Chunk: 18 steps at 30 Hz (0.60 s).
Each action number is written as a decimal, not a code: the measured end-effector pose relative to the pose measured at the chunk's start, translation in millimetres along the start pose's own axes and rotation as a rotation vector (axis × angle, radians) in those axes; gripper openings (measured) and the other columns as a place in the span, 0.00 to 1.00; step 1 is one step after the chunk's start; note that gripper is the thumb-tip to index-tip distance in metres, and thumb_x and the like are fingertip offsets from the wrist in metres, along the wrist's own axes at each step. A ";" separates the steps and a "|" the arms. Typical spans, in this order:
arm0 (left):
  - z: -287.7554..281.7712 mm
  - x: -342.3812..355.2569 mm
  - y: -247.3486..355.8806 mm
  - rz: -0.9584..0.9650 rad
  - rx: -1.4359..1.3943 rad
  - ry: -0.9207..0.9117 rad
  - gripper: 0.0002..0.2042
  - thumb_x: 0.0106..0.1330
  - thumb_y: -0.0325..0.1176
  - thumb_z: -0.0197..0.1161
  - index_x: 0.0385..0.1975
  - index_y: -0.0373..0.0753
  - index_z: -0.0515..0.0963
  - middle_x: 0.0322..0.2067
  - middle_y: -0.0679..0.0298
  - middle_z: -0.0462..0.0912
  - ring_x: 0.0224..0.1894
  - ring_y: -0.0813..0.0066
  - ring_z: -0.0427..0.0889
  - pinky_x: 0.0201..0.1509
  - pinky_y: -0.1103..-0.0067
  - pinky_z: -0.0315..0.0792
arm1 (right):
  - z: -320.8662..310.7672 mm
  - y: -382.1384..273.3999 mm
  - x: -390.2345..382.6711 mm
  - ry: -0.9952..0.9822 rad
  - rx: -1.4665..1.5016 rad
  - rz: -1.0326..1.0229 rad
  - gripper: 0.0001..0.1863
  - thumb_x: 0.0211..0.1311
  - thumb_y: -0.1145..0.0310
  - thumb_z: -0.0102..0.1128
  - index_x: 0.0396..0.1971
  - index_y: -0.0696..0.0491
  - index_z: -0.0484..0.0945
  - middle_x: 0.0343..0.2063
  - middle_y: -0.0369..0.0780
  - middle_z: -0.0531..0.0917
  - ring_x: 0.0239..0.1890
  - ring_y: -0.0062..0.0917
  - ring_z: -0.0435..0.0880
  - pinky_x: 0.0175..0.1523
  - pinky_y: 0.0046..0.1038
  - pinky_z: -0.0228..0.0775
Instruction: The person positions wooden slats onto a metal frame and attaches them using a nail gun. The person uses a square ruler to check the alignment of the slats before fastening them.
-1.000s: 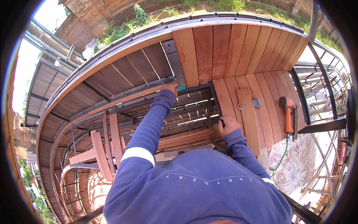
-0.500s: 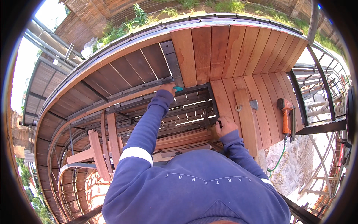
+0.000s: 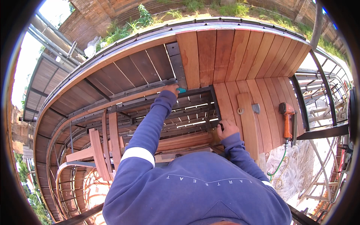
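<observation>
Boards (image 3: 225,56) cover the right, the frame (image 3: 216,103) leftward is bare; left hand (image 3: 172,89) has its grip clamped on a teal thing (image 3: 182,90), right hand's (image 3: 229,129) I can't tell.

leafy plants (image 3: 144,15) near brick wall (image 3: 92,17); crumpled plastic sheeting (image 3: 299,170)

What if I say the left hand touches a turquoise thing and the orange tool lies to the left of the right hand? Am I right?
Not quite: the head view shows the orange tool lying to the right of the right hand. The left hand does touch the turquoise thing.
</observation>
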<state>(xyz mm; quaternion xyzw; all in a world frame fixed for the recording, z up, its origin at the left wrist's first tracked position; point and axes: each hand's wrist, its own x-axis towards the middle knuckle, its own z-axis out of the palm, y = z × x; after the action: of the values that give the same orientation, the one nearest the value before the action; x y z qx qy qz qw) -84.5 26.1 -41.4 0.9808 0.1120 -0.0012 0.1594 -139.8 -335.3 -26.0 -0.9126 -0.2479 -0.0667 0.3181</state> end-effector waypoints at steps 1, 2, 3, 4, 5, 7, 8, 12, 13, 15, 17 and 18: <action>-1.1 -0.3 1.4 -0.005 0.002 -0.006 0.11 0.61 0.37 0.64 0.40 0.40 0.80 0.41 0.53 0.84 0.44 0.48 0.81 0.50 0.61 0.75 | 0.4 0.5 -0.2 0.002 0.003 -0.001 0.07 0.53 0.67 0.63 0.31 0.53 0.80 0.29 0.42 0.81 0.32 0.40 0.82 0.36 0.39 0.75; -2.4 -1.0 2.4 -0.003 -0.002 -0.006 0.11 0.61 0.37 0.64 0.40 0.40 0.79 0.41 0.53 0.84 0.44 0.48 0.81 0.50 0.61 0.75 | 1.6 2.0 -0.6 0.005 0.010 -0.003 0.07 0.54 0.67 0.63 0.31 0.53 0.80 0.29 0.42 0.81 0.32 0.40 0.82 0.36 0.39 0.75; -3.6 -0.7 2.9 0.003 -0.005 -0.006 0.11 0.61 0.37 0.64 0.40 0.40 0.79 0.41 0.53 0.84 0.44 0.48 0.81 0.50 0.61 0.75 | 2.1 2.8 -0.9 0.011 0.016 -0.002 0.07 0.54 0.66 0.62 0.31 0.53 0.80 0.29 0.42 0.81 0.32 0.40 0.82 0.37 0.39 0.75; -4.9 -0.8 3.2 0.010 -0.008 -0.007 0.11 0.61 0.38 0.64 0.40 0.40 0.79 0.41 0.53 0.84 0.45 0.49 0.81 0.50 0.61 0.75 | 1.7 3.5 -1.7 0.017 0.022 -0.001 0.07 0.54 0.66 0.62 0.31 0.52 0.80 0.29 0.42 0.81 0.32 0.40 0.82 0.37 0.39 0.75; -6.8 -1.2 3.2 0.019 -0.023 0.004 0.11 0.61 0.38 0.65 0.40 0.40 0.79 0.40 0.53 0.84 0.44 0.48 0.81 0.50 0.61 0.74 | 1.3 4.0 -1.6 0.013 0.016 -0.007 0.07 0.54 0.66 0.62 0.30 0.52 0.80 0.29 0.42 0.81 0.32 0.40 0.82 0.37 0.39 0.75; -8.3 -5.1 2.2 0.039 -0.050 0.021 0.11 0.61 0.38 0.65 0.40 0.40 0.79 0.40 0.52 0.83 0.44 0.48 0.81 0.49 0.62 0.74 | -0.2 1.5 -0.8 0.007 0.005 -0.011 0.07 0.54 0.66 0.62 0.30 0.52 0.80 0.29 0.42 0.81 0.33 0.40 0.82 0.38 0.39 0.75; -7.8 -13.0 1.2 0.012 -0.062 0.035 0.11 0.61 0.38 0.65 0.40 0.39 0.79 0.39 0.51 0.83 0.44 0.48 0.81 0.49 0.62 0.74 | 1.6 1.6 -2.1 0.005 0.007 -0.025 0.07 0.55 0.66 0.61 0.30 0.53 0.80 0.29 0.42 0.81 0.33 0.40 0.82 0.38 0.39 0.75; -5.8 -60.6 15.9 -0.001 -0.112 0.113 0.12 0.61 0.36 0.65 0.40 0.39 0.79 0.36 0.48 0.83 0.42 0.45 0.81 0.46 0.59 0.75 | 2.9 8.9 -1.4 0.032 0.043 -0.041 0.07 0.55 0.67 0.61 0.31 0.54 0.80 0.29 0.43 0.81 0.34 0.39 0.82 0.38 0.37 0.75; -7.1 -78.4 23.1 0.047 -0.185 0.155 0.12 0.60 0.36 0.66 0.39 0.37 0.78 0.36 0.47 0.83 0.42 0.45 0.81 0.46 0.61 0.74 | 0.3 10.9 -3.3 0.034 0.061 -0.040 0.07 0.56 0.68 0.62 0.32 0.54 0.81 0.29 0.43 0.81 0.33 0.39 0.82 0.38 0.37 0.75; -9.7 -121.6 36.6 0.061 -0.326 0.184 0.11 0.60 0.33 0.66 0.38 0.35 0.78 0.36 0.47 0.83 0.41 0.48 0.82 0.45 0.65 0.75 | -26.3 8.8 -5.9 0.004 0.273 0.099 0.09 0.55 0.70 0.64 0.36 0.56 0.81 0.29 0.43 0.82 0.33 0.34 0.82 0.39 0.32 0.75; -16.7 -170.5 45.4 0.005 -0.481 0.174 0.11 0.60 0.29 0.65 0.41 0.33 0.78 0.36 0.50 0.83 0.39 0.57 0.83 0.45 0.70 0.75 | -57.7 15.3 -0.5 0.198 0.340 0.036 0.12 0.56 0.73 0.65 0.41 0.58 0.81 0.30 0.43 0.82 0.32 0.28 0.82 0.40 0.26 0.74; -20.1 -195.4 48.1 -0.027 -0.574 0.173 0.12 0.60 0.27 0.63 0.43 0.33 0.77 0.36 0.52 0.84 0.38 0.62 0.83 0.45 0.72 0.75 | -85.1 21.6 5.3 0.307 0.262 0.082 0.14 0.56 0.71 0.65 0.42 0.58 0.80 0.30 0.44 0.81 0.34 0.32 0.81 0.42 0.30 0.73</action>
<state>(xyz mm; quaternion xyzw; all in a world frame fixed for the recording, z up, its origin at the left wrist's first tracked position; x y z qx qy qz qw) -265.1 -55.0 0.1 0.8906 0.1337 0.1120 0.4199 -121.5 -400.0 30.9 -0.8519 -0.1657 -0.1590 0.4706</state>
